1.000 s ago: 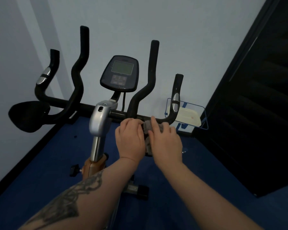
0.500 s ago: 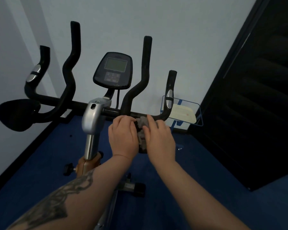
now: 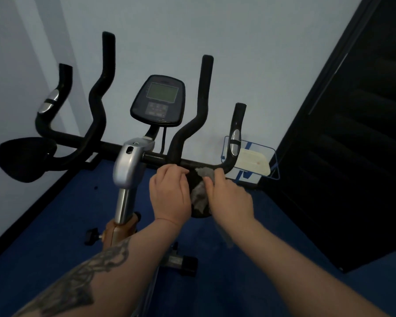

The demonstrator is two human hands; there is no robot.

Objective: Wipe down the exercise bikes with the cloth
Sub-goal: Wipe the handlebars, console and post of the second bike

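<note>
Since the earlier frame, the hands have barely shifted along the handlebar; the cloth is still held between them. The console is seen above the bar's middle, the silver stem at its left. A blue wire rack stands by the wall beyond the bar's right end. The grey, crumpled cloth lies on the black pad under the bar. It is pinched by the right hand; the left hand is curled at the pad's left edge, its grip not discernible.
</note>
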